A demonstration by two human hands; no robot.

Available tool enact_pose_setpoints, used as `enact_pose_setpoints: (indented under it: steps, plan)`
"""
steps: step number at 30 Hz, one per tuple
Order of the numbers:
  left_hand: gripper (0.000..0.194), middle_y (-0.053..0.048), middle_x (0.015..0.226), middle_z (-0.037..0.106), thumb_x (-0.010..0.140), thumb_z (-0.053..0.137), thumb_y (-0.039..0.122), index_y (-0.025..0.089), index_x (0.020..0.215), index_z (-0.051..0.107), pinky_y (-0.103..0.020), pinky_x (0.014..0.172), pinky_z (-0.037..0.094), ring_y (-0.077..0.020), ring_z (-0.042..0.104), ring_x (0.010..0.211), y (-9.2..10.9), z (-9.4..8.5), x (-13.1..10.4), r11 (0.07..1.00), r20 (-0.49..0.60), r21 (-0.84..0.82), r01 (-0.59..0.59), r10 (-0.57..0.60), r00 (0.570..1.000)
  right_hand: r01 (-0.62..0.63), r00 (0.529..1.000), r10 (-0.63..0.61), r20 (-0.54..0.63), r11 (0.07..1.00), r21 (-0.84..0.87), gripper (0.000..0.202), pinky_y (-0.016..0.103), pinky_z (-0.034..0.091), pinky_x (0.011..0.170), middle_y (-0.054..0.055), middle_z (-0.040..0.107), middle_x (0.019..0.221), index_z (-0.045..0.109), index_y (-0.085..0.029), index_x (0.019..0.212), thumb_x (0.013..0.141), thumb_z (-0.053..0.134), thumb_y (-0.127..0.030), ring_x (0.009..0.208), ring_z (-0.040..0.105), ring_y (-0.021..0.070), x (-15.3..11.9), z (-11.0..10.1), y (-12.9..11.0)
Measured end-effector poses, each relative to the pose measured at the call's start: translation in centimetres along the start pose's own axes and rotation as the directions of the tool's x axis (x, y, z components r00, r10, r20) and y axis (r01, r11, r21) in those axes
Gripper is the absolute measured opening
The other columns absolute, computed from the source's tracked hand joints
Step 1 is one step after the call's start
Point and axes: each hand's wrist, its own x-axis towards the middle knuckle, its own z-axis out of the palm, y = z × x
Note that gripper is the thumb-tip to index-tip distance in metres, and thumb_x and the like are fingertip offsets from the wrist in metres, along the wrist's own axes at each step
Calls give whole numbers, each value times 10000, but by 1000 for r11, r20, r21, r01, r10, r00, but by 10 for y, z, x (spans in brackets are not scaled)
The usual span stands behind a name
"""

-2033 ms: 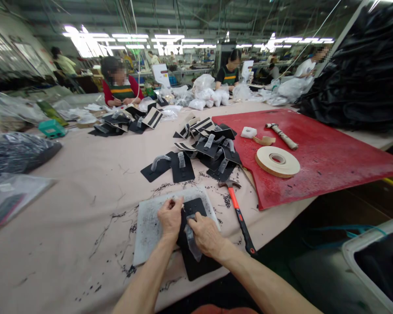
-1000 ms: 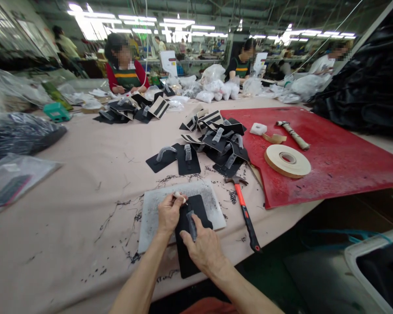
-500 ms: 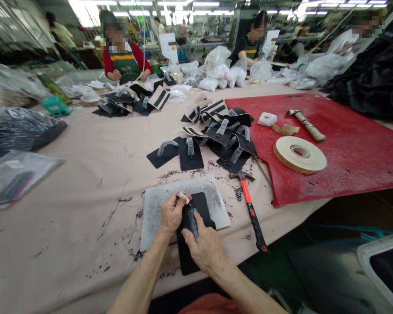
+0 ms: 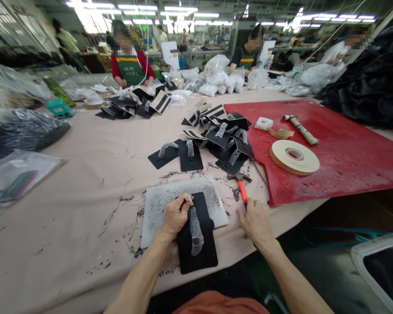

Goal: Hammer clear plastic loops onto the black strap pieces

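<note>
The left hand [image 4: 177, 214] is closed, thumb and fingers pinching a small pale piece [image 4: 188, 198] at the far end of the black panel [image 4: 206, 250]. The panel lies at its 4 o'clock, partly on the white board [image 4: 155, 205], with a plastic-wrapped strap [image 4: 196, 231] along its middle. At 3 o'clock, apart from the panel, the right hand [image 4: 257, 221] lies over the handle of the claw hammer [image 4: 243, 190], its fingers half curled; whether they have closed on it I cannot tell. The hammer's head points to that hand's 11 o'clock. Further out, at the left hand's 1 o'clock, is the heap of similar panels [image 4: 220, 140]; at the right hand's 1 o'clock, the tape roll [image 4: 294, 158] sits on the red mat [image 4: 340, 174]. Work on the near panel looks under way, its strap in place and the hammer's head lying on the cloth; what remains is unclear. Half a second earlier the right hand was at the strap; now the strap is uncovered, while the left hand has stayed by the panel's far end.
</note>
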Motion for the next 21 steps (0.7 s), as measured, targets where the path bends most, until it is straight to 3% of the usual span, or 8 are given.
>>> enact_pose_setpoints:
  steps: [2,4,6,10,13,15,18,21]
  plan:
    - [187,-41,995,790,898,582,319,235,992,719,-332,866,574,-214,740,913,2,-1,1,1000,29,-12,6,-5,1000,-153,985,132,113,967,205,212,410,468,832,181,580,1021,577,-103,1075,901,558,-222,916,556,276,11,1,14]
    - [196,-46,985,791,895,572,323,228,984,718,-345,867,575,-218,738,906,3,-2,4,999,44,-35,30,-28,999,-307,943,189,273,811,498,109,342,480,721,99,563,888,547,-160,963,871,536,-218,777,542,212,21,-2,16]
    - [197,-52,969,792,888,570,331,218,962,714,-355,861,578,-223,737,899,4,-2,6,996,50,-68,53,-50,998,-404,899,147,412,639,654,74,278,456,583,14,501,738,500,-201,868,864,511,-274,613,489,161,29,-11,8]
    - [205,-57,950,792,882,580,352,214,962,708,-367,863,584,-230,743,899,1,-2,6,987,66,-132,87,-79,995,-430,876,39,481,514,742,251,223,355,432,-71,392,631,433,-234,842,945,366,-453,428,342,107,24,-41,-21]
    - [208,-60,974,790,894,580,350,218,991,708,-379,897,578,-233,743,923,-3,-1,5,991,75,-117,63,-54,996,-137,968,-82,236,618,774,385,234,319,455,-60,420,613,448,-236,875,993,303,-572,451,382,126,5,-64,-41]
    - [207,-61,994,787,905,569,337,223,1010,706,-379,907,575,-233,741,941,-4,-1,4,996,80,-87,28,-21,997,192,966,-258,27,780,596,379,261,303,506,-22,480,619,473,-226,871,1023,306,-530,512,454,156,-5,-75,-51]
    - [204,-56,990,784,916,545,309,232,1011,708,-362,867,582,-225,742,912,-4,-1,3,999,101,-23,-26,28,995,454,867,-483,121,867,207,281,291,250,531,31,581,667,525,-208,893,1043,370,-388,557,526,183,-9,-88,-60]
    - [210,-53,997,783,922,535,305,238,1016,710,-352,862,583,-220,741,911,-6,1,2,999,97,6,-37,36,995,510,829,-519,206,854,101,242,294,217,527,27,607,667,543,-207,921,1051,398,-351,544,538,177,-6,-101,-66]
